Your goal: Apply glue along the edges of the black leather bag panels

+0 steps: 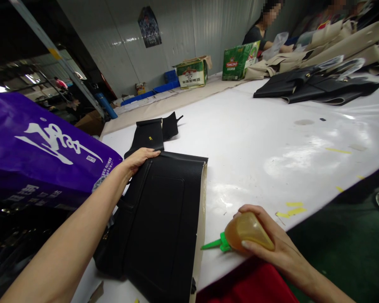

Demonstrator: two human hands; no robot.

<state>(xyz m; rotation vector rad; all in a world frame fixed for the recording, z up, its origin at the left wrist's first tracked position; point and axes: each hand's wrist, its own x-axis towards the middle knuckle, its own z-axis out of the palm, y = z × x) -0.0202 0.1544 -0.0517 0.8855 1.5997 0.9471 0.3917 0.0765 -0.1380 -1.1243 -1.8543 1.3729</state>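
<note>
A black leather bag piece (pixel 164 219) lies on the white table, its pale inner edge (pixel 200 210) showing along the right side. My left hand (pixel 142 159) is at the far edge of this piece, fingers closed together over it; part of the grip is hidden. In my right hand (pixel 262 235) is a squeeze bottle of amber liquid, probably glue (pixel 240 233), tilted on its side. Its green nozzle (pixel 212 244) points left, close to the pale edge; I cannot tell whether it touches. Beyond my left hand lies another black leather piece (pixel 148 134) with a small yellow mark.
A purple printed bag (pixel 50 147) stands at the left. Black bags (pixel 318 84) and beige pieces (pixel 341 46) are piled at the far right. Two green cartons (pixel 191 73) stand at the back, with a person (pixel 265 29) nearby. Yellow scraps (pixel 292 210) lie near the right table edge.
</note>
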